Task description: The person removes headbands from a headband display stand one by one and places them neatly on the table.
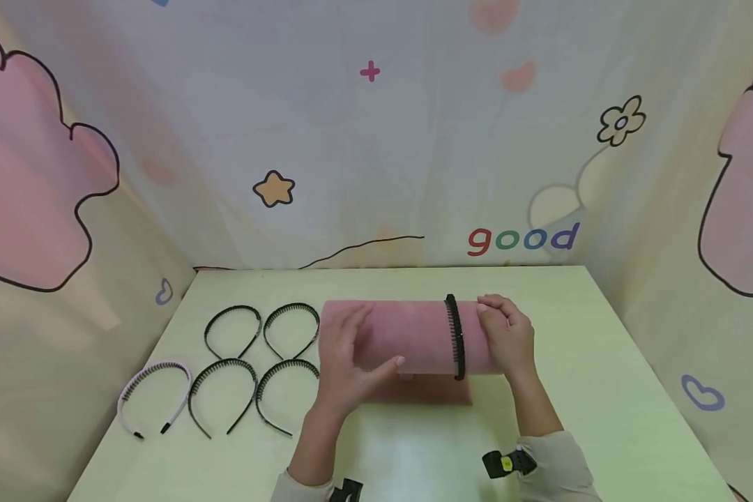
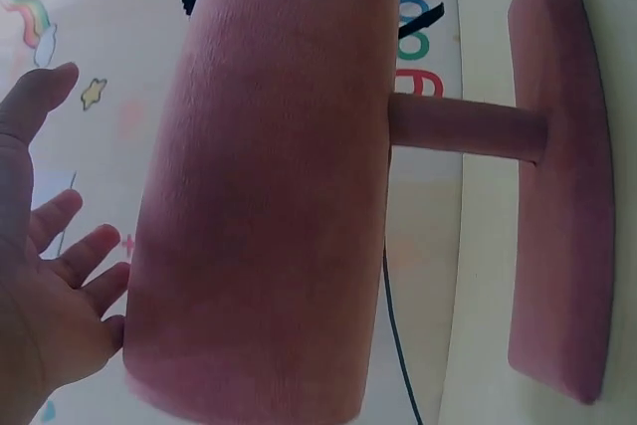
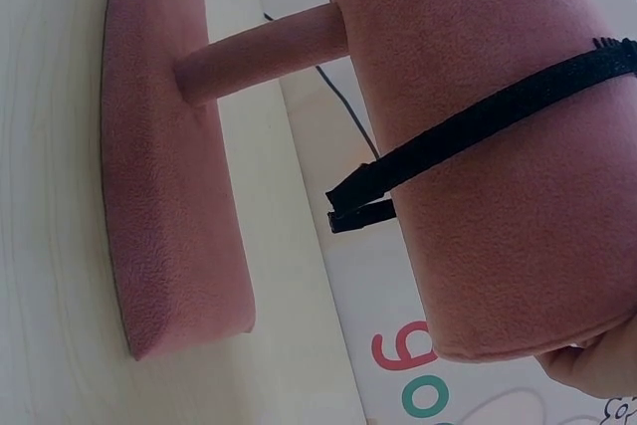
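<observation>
A pink plush headband stand (image 1: 401,341) stands on the table, its padded roll lying crosswise on a short post (image 2: 468,126) above a flat base (image 3: 169,176). One black toothed headband (image 1: 455,338) is fitted over the roll near its right end; its two dark tips stick out below the roll in the right wrist view. My right hand (image 1: 508,335) grips the roll's right end, fingers bent over it. At the left end is my left hand (image 1: 345,355), fingers spread and thumb held apart, the fingertips right beside the roll in the left wrist view.
Left of the stand, several black toothed headbands (image 1: 222,361) lie in two rows, two of them partly behind my left hand. A white headband (image 1: 122,401) with black tips lies at the far left. Printed cloth (image 1: 376,153) encloses the pale table (image 1: 539,446).
</observation>
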The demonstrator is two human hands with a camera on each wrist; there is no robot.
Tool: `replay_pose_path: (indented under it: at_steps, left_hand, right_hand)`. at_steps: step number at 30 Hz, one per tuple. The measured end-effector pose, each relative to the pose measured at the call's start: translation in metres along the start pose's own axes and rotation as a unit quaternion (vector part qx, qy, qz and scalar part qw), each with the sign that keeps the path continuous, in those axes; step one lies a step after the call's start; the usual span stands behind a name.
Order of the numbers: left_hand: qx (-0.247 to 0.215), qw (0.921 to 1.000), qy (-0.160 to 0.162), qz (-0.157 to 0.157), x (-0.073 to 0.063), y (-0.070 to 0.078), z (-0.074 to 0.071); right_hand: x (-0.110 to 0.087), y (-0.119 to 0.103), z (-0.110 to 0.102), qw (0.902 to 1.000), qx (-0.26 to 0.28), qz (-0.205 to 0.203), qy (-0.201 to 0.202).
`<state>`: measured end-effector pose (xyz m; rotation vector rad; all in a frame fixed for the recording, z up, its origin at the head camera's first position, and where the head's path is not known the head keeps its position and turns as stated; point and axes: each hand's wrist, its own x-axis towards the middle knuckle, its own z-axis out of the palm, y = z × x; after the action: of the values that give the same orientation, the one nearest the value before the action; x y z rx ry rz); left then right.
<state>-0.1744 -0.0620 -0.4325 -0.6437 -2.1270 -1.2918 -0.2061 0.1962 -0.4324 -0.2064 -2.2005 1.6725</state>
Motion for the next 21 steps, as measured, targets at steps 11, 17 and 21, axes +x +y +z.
replay_pose_path:
  at_steps: [11,17,21]
  left_hand:
    - [0.082,0.9873,-0.135,-0.007,0.032,0.016,0.021]
    - [0.089,0.9730,-0.213,-0.007,0.046,0.022,0.037]
    - [0.103,0.9632,-0.248,0.003,0.052,0.026,0.049]
  right_hand:
    - [0.006,-0.004,0.001,1.0000,-0.002,-0.003,-0.007]
    - [0.004,0.001,0.003,0.9998,-0.011,-0.013,-0.001]
    - [-0.001,0.004,0.001,0.9998,-0.016,-0.009,-0.002]
